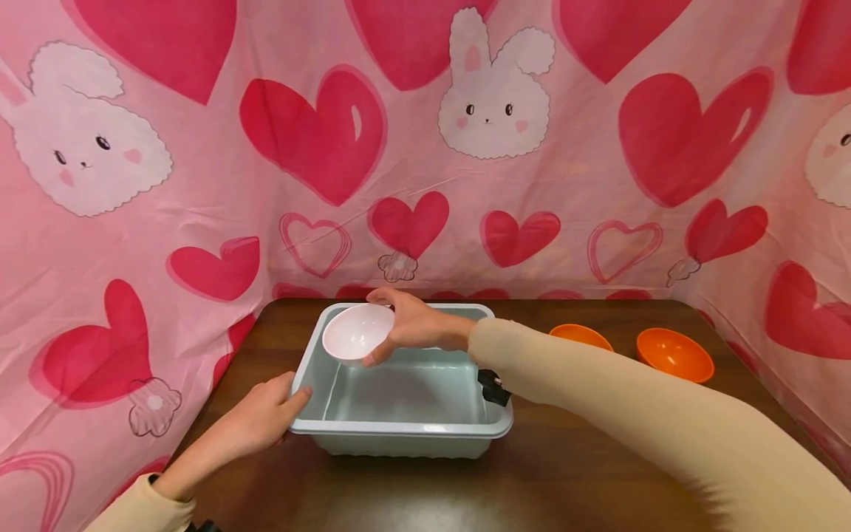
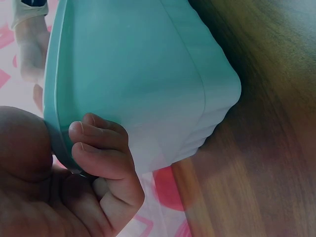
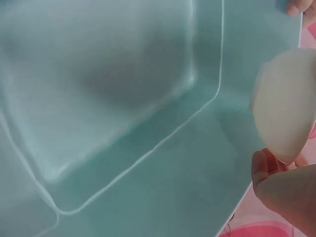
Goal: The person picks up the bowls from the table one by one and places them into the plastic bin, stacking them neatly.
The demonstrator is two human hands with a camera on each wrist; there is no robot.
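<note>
A pale grey-blue plastic basin (image 1: 399,428) sits on the table. My left hand (image 1: 269,414) grips its left rim; in the left wrist view, the fingers of that hand (image 2: 106,158) curl under the rim against the outer wall (image 2: 143,74). Over the basin's back left corner, my right hand (image 1: 417,322) holds a small pinkish-white bowl (image 1: 355,334) by its right side. The bowl is tilted, its opening facing the head camera. From the right wrist, the bowl (image 3: 286,106) appears side-on, with the right hand (image 3: 289,185) at its edge. The basin's visible floor (image 3: 98,64) is bare.
Two orange bowls stand on the right of the brown wooden table (image 1: 585,451): one (image 1: 581,335) partly hidden by my right sleeve (image 1: 598,384), the other (image 1: 674,355) farther right. Pink heart-and-rabbit cloth (image 1: 412,170) hangs behind and at both sides.
</note>
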